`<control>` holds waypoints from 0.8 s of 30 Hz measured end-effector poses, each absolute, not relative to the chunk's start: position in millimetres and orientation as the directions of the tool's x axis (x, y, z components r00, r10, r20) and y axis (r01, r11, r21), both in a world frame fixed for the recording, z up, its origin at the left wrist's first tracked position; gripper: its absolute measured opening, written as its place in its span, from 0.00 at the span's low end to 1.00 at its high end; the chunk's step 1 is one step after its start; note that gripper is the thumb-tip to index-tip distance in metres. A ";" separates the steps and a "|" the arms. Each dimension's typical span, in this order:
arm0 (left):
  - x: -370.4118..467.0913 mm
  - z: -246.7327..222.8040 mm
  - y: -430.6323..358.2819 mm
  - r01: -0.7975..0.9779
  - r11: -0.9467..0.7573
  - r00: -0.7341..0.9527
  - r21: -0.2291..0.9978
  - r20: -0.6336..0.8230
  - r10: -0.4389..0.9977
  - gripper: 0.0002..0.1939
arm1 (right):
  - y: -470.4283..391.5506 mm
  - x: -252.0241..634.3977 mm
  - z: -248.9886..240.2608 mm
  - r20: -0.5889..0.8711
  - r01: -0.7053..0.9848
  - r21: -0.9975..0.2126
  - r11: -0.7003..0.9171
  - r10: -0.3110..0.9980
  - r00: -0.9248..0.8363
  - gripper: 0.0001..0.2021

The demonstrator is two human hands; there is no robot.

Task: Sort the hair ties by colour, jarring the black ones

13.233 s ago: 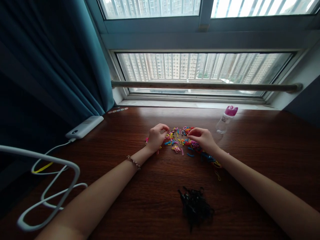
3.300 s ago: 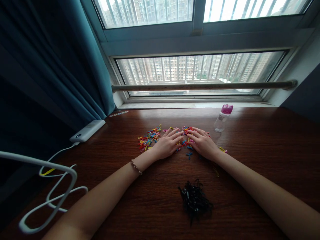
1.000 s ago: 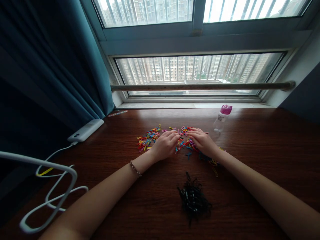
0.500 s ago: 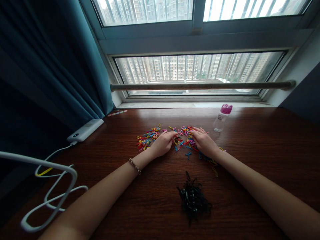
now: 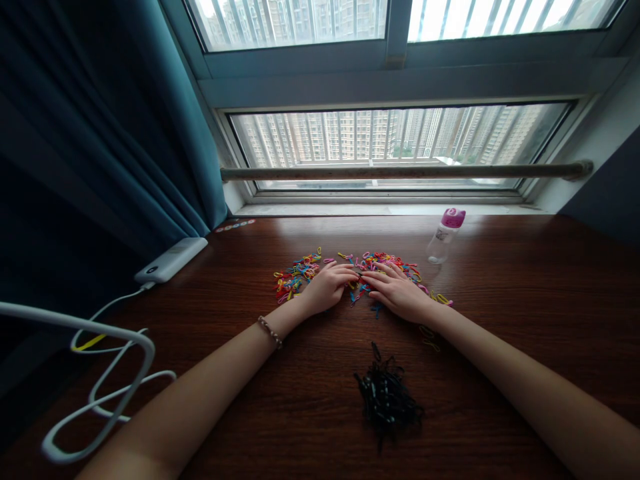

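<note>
Daylight from the barred window (image 5: 370, 140) falls across a dark wooden table (image 5: 280, 407). Your left hand (image 5: 325, 288) and right hand (image 5: 403, 293) are over its middle, fingertips almost meeting. The left is bent, thumb and fingers drawn close; you may have something pinched there, but I cannot tell. The right is spread palm-down, and a small dark bit, too tiny to name, shows between the two sets of fingertips.

Over the last half second your right hand has slid left and a little nearer, uncovering bright loops beyond its knuckles, while your left has hardly shifted. I judge that this puts both hands to work on one patch instead of two.

The loops lie on both sides: a left heap (image 5: 295, 277) just left of and beyond your left hand, and a right heap (image 5: 383, 260) under and beyond your right fingers, its tail running right past the wrist. A few blue ones (image 5: 377, 310) sit just on the near side, and yellow ones (image 5: 430, 340) by your right forearm.

Farther out, a black tangle (image 5: 387, 397) lies nearer you, well apart from both hands; a pink-capped bottle (image 5: 445, 237) stands far right, and a white power bank (image 5: 171, 260) lies far left.
</note>
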State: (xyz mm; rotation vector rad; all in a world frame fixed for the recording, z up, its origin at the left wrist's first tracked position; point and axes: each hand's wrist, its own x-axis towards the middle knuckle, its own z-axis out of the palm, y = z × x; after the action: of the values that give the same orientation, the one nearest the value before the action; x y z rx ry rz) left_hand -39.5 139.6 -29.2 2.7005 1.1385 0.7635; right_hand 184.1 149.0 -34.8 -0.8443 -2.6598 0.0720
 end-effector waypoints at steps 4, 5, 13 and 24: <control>-39.0 -30.6 140.2 0.636 -0.722 0.585 0.272 0.439 0.682 0.18 | 150.1 184.9 -34.1 0.312 0.541 -0.171 0.823 0.566 -0.763 0.19; -38.8 -30.6 140.0 0.637 -0.724 0.582 0.264 0.451 0.677 0.18 | 150.0 185.0 -33.6 0.310 0.540 -0.174 0.824 0.566 -0.764 0.18; -38.4 -27.0 137.0 0.641 -0.743 0.620 0.193 0.440 0.650 0.16 | 148.0 185.4 -32.7 0.303 0.527 -0.172 0.832 0.554 -0.775 0.18; -35.6 -25.4 134.8 0.708 -0.697 0.594 0.112 0.441 0.673 0.09 | 150.0 184.2 -32.9 0.522 0.540 -0.301 0.786 0.609 -0.597 0.13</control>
State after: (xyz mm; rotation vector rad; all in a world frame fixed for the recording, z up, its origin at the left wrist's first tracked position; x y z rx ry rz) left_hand -35.6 134.8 -25.4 2.8710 1.2464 0.7429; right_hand 184.2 150.0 -32.9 -0.8499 -2.3522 0.1464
